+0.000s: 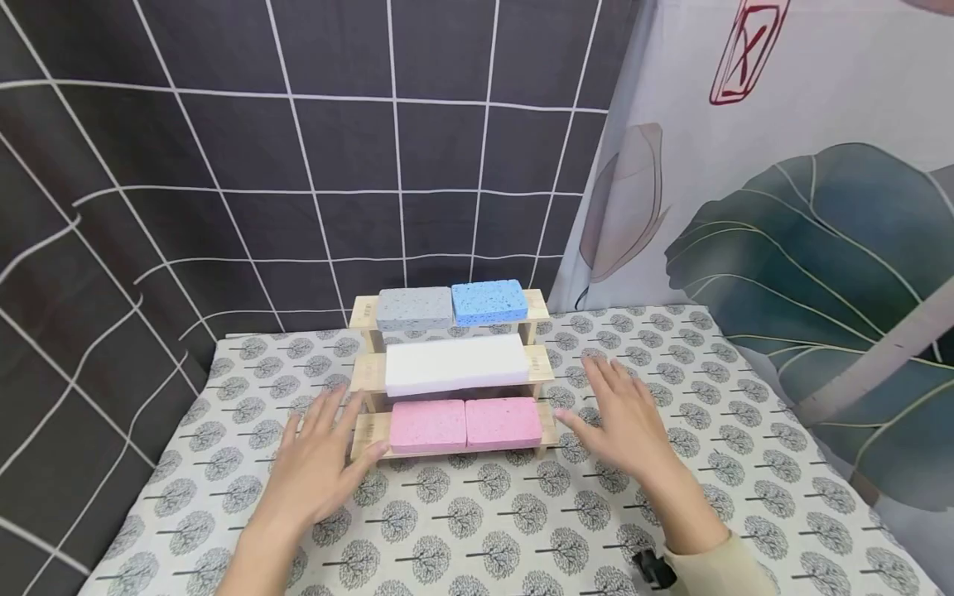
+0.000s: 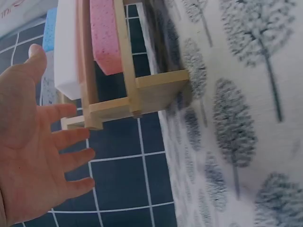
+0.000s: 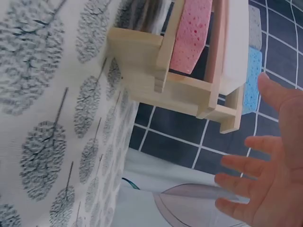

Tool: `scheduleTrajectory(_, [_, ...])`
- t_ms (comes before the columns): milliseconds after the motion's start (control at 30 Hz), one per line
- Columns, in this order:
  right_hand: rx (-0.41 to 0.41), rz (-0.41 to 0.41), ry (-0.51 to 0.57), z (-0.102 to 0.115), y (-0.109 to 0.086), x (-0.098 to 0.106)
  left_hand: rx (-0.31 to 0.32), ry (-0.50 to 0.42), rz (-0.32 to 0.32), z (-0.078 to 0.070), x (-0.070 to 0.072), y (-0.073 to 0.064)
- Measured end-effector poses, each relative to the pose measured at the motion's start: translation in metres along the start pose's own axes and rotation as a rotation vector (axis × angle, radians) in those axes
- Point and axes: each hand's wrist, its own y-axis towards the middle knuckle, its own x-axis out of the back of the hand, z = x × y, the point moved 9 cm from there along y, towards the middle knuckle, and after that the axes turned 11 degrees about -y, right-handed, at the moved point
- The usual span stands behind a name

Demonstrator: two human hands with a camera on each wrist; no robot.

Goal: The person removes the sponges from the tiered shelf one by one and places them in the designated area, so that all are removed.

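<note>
A three-tier wooden rack (image 1: 370, 430) stands mid-table. Its top tier bears a grey sponge (image 1: 414, 309) on the left and a blue sponge (image 1: 489, 302) on the right. One long white sponge block (image 1: 456, 364) lies along the middle tier. Two pink sponges, a left one (image 1: 428, 425) and a right one (image 1: 503, 422), sit end to end on the bottom tier. My left hand (image 1: 316, 459) is beside the rack's left end, fingers spread, thumb by the bottom tier. Off the right end is my right hand (image 1: 624, 422), fingers extended, holding nothing.
The table is covered by a white cloth (image 1: 465, 517) printed with grey trees. Behind and to the left hangs a dark curtain (image 1: 335, 149) with white grid lines. A pale curtain (image 1: 693, 66) with large leaves closes off the right side.
</note>
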Motion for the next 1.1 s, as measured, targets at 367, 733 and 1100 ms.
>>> scheduleTrajectory(367, [0.055, -0.137, 0.146, 0.003, 0.035, 0.016, 0.191, -0.176, -0.029, 0.024, -0.014, -0.015])
scheduleTrajectory(733, [0.039, -0.101, 0.202, 0.008, 0.061, 0.014, 0.535, -0.680, 0.043, 0.065, -0.059, -0.023])
scheduleTrajectory(1100, [0.074, -0.073, 0.253, 0.005, 0.096, 0.009, 0.616, -0.844, 0.023, 0.073, -0.073, -0.024])
